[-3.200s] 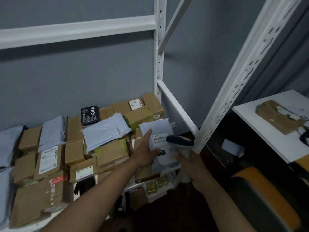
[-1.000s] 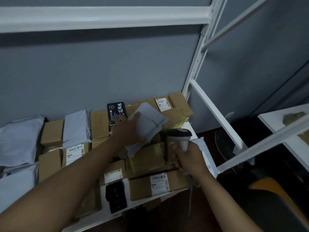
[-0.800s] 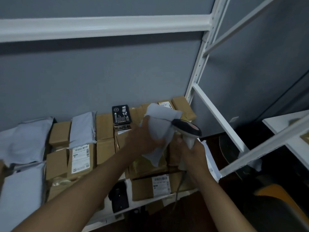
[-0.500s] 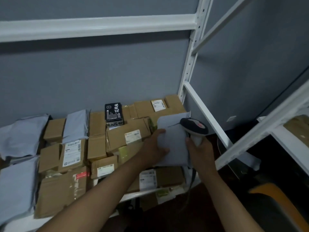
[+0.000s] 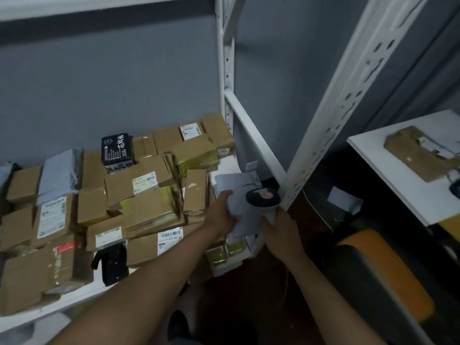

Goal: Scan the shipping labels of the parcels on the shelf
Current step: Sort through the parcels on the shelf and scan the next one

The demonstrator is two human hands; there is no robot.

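Left hand (image 5: 224,210) is gripping the grey mailer (image 5: 242,195) at the shelf's (image 5: 225,168) right end, right hand (image 5: 280,229) clutching the scanner (image 5: 262,198) just beside it.

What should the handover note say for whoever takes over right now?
Left hand: holds a grey poly mailer at the shelf's right end.
Right hand: grips the barcode scanner, its head against the mailer.
No label shows on the mailer's visible side.
Boxes and other mailers are piled on the shelf; several labels face up.
Done: cannot tell which are scanned.
Left: find this mailer's label, scan, continue through the pile.
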